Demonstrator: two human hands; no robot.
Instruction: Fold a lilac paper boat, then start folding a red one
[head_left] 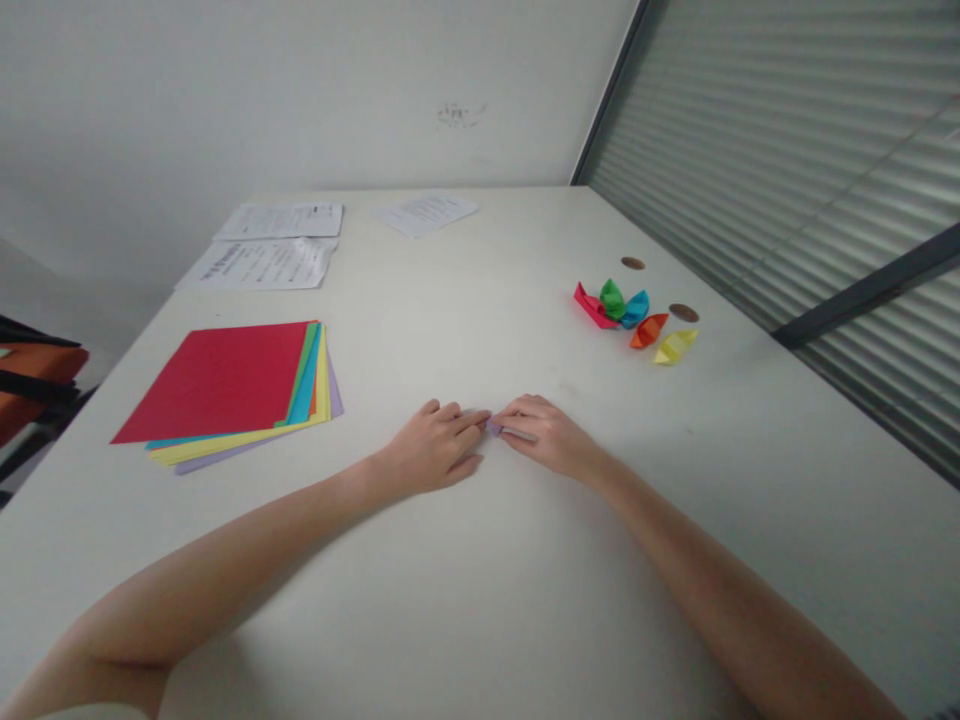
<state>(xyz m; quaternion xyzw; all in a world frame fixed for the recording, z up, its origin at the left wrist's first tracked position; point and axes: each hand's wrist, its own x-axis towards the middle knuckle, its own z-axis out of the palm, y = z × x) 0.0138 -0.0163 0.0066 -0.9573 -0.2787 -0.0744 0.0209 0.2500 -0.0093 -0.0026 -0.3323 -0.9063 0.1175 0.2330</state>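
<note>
A small folded piece of purple paper (493, 426) lies on the white table between my hands, mostly covered by my fingers. My left hand (439, 447) reaches in from the left; its index and middle fingertips touch the paper's left end, while the thumb is stretched out apart from it. On the other side, my right hand (551, 437) is closed in a pinch on the paper, thumb below and fingers above. The exact shape of the fold is hidden.
Coloured paper sheets (225, 380), red on top, lie at the left. Several small folded paper boats stand at the right, including a yellow boat (676, 347) and a red boat (595, 307), near two round brown spots (683, 313). Printed sheets (262, 262) lie at the back left.
</note>
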